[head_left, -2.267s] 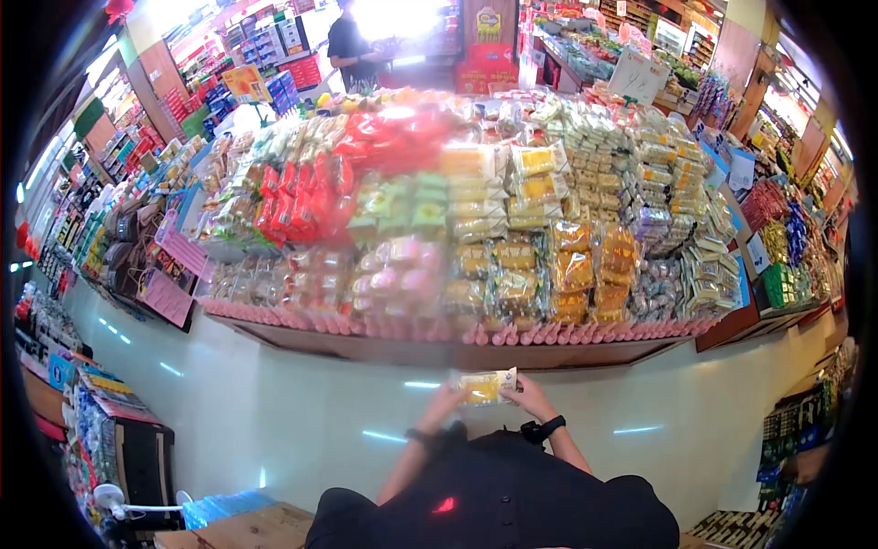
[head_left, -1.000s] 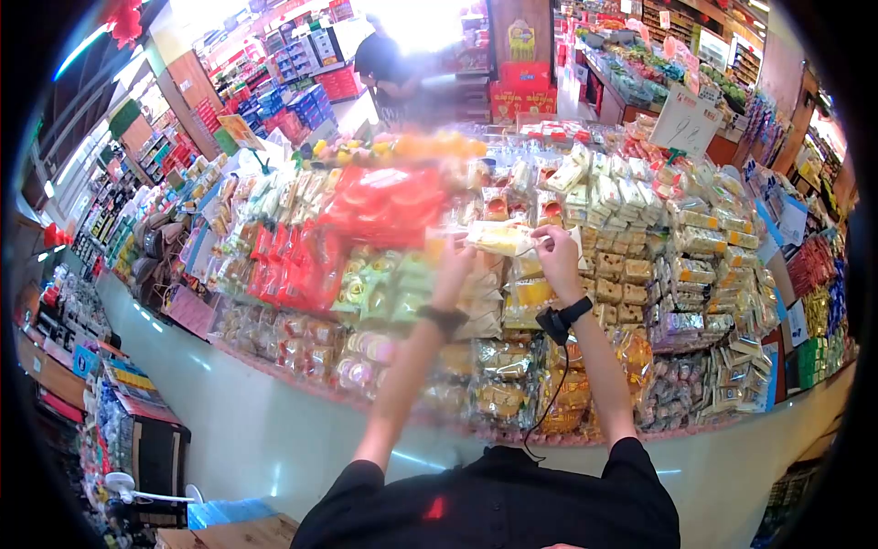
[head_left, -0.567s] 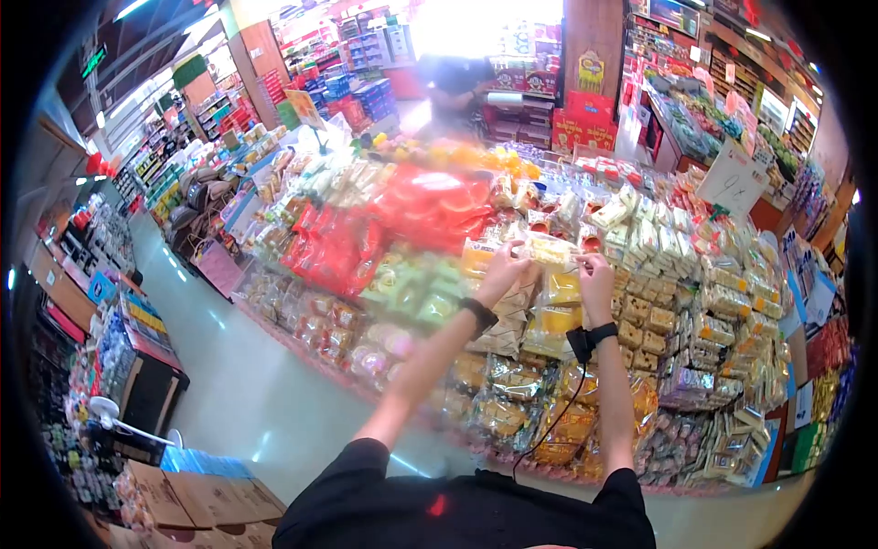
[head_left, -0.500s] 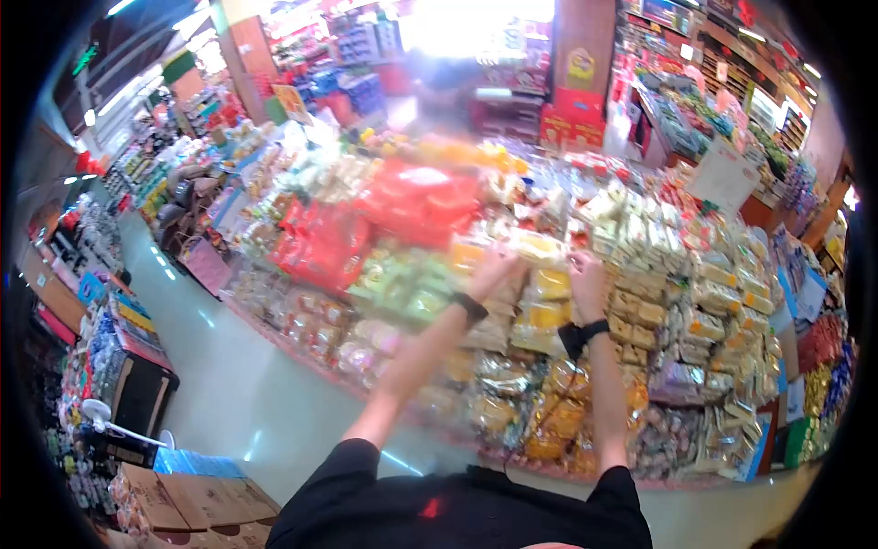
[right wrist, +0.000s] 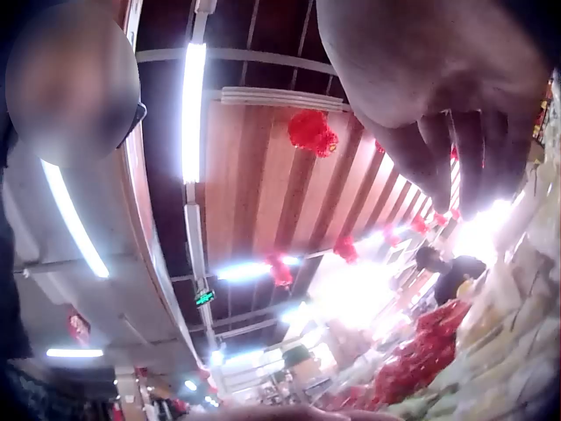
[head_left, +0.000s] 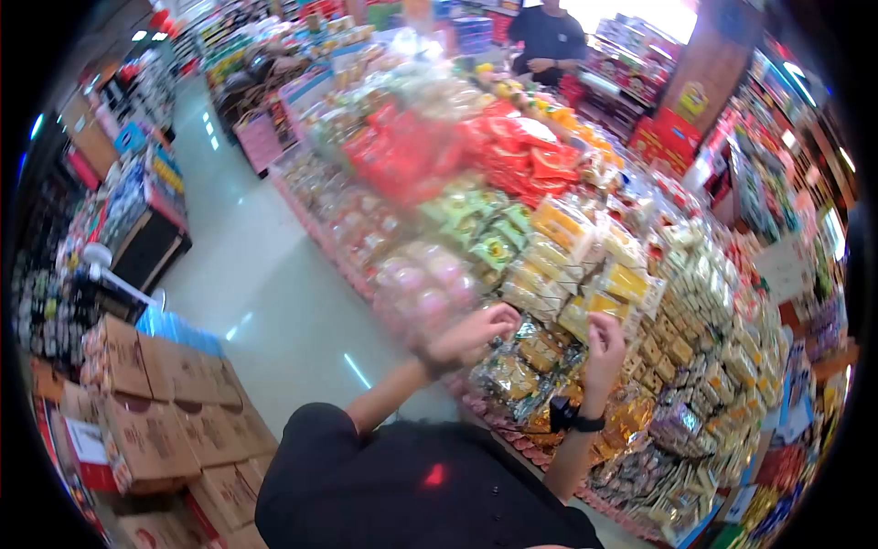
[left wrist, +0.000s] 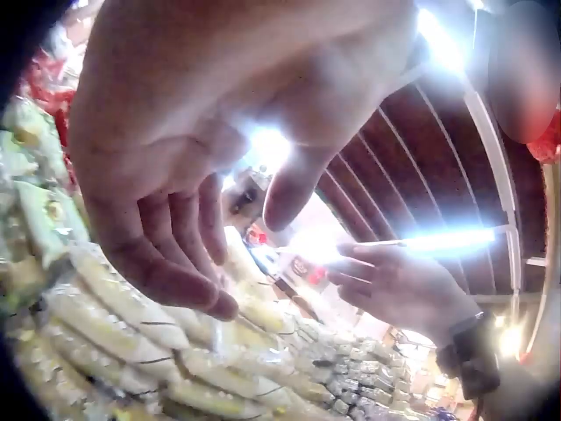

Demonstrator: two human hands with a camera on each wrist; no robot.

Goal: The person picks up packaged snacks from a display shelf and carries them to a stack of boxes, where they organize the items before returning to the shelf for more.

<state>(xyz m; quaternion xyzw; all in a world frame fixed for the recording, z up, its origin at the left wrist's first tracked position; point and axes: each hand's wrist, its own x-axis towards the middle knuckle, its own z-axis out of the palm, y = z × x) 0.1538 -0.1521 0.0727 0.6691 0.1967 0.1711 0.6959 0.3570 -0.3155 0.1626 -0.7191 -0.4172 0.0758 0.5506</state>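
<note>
My left hand (head_left: 476, 334) hovers over the near part of the heaped snack display, fingers loosely bent and holding nothing. To its right my right hand (head_left: 605, 352) hangs over the packs, also bare of any item. Just beyond the hands lie yellow-filled clear packets (head_left: 626, 282) and rows of cream-coloured packets (head_left: 540, 265). The left wrist view has the left hand (left wrist: 175, 175) with thumb and fingers apart above pale packets (left wrist: 114, 303). In the right wrist view the right hand's fingers (right wrist: 429, 158) droop, with nothing between them.
Red bags (head_left: 521, 160) and green packets (head_left: 471, 220) fill the display's far left side. A pink trim (head_left: 334, 252) runs along its edge. Stacked cardboard boxes (head_left: 174, 403) stand at the left. Across the display is another person (head_left: 547, 46).
The yellow packet that both hands held has been let go among the others. Both hands have drawn back toward the body, and the head view has swung, bringing the cardboard boxes further in.
</note>
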